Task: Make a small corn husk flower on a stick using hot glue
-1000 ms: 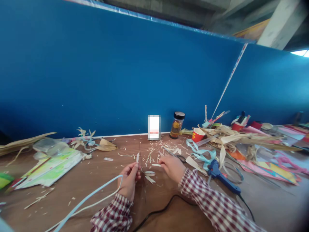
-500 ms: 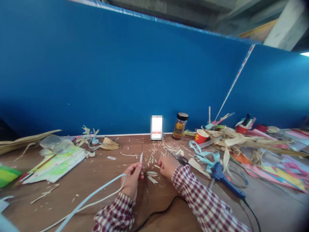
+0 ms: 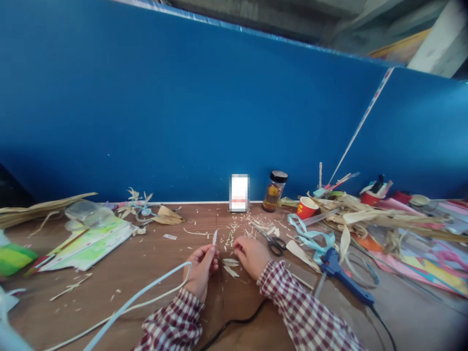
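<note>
My left hand (image 3: 200, 268) pinches a pale, pointed, leaf-shaped piece of husk (image 3: 215, 237) upright between thumb and fingers. Just to its right, my right hand (image 3: 251, 254) is closed with the fingertips curled together; whatever they hold, if anything, is hidden. Between the hands, a few cut husk pieces (image 3: 230, 269) lie on the brown table (image 3: 164, 278). Small pale scraps (image 3: 231, 233) are scattered beyond them. Black-handled scissors (image 3: 277, 245) rest just past my right hand, touching the table.
A blue glue gun (image 3: 345, 278) and light-blue ribbon (image 3: 310, 239) lie at right, beside a red paper cup (image 3: 306, 208) and heaped dry husks (image 3: 380, 217). A dark-lidded jar (image 3: 274, 192) stands near the blue partition (image 3: 204, 107). Painted paper (image 3: 91, 243) lies left; a black cord (image 3: 237, 321) crosses in front.
My right hand has shifted left, nearer my left hand, and its fingers have curled further from view. More of the scissors' handles shows. My left hand keeps the husk piece nearly still.
</note>
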Demonstrator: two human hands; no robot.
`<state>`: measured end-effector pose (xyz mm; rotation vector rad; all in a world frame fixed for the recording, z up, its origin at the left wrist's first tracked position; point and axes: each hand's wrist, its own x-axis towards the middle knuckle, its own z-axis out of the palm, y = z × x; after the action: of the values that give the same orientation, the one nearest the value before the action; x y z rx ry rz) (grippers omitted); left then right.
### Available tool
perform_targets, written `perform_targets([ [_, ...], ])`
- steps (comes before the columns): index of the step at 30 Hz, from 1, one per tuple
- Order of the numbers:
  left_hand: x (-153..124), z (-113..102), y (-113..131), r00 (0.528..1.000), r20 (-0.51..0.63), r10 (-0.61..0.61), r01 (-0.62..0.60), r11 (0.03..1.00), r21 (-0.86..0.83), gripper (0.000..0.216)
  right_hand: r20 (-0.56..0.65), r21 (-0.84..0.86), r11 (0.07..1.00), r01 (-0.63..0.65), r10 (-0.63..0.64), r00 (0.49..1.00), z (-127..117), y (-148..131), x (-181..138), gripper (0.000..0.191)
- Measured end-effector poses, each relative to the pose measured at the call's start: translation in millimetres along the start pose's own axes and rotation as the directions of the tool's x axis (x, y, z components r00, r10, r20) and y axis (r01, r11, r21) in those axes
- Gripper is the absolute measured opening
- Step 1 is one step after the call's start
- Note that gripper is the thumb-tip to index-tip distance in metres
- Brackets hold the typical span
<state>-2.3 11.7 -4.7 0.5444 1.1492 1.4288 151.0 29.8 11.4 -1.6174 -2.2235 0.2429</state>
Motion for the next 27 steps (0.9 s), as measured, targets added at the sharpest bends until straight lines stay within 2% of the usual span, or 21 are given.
perform_targets([
  [2,0,0,0,1.000,0.008,0.007,-0.007,1.000,0.005,0.030,0.091,0.012,0.998,0.064,-0.065,0.994,1,-5,0,0.010],
  [8,-2,1,1,1.000,0.001,0.009,-0.009,1.000,0.000,0.029,0.203,-0.028,0.998,0.055,-0.048,0.978,-4,-13,-1,0.011],
  [11,-1,0,0,1.000,0.008,0.017,-0.017,1.000,-0.004,0.030,0.174,-0.055,0.994,0.090,-0.080,0.982,-2,-12,-1,0.012],
  [14,0,-1,-1,1.000,0.019,0.018,-0.018,1.000,-0.004,0.030,0.101,-0.040,0.997,0.063,-0.058,0.993,2,-8,-2,0.013],
  [18,-1,0,0,1.000,0.017,0.001,-0.001,1.000,-0.015,0.029,-0.033,0.182,0.983,-0.001,0.007,0.999,8,-3,1,0.012],
  [20,-3,1,2,1.000,0.013,-0.001,0.001,1.000,-0.019,0.028,-0.052,0.355,0.935,-0.021,0.042,0.998,9,0,2,0.017],
  [22,-5,3,3,1.000,0.025,-0.008,0.009,1.000,-0.028,0.026,-0.014,0.517,0.854,-0.054,0.071,0.997,9,1,4,0.016],
  [27,-6,3,4,0.992,0.096,-0.085,0.093,0.993,-0.073,0.023,0.067,0.836,0.536,-0.115,0.109,0.992,9,-3,5,0.011],
])
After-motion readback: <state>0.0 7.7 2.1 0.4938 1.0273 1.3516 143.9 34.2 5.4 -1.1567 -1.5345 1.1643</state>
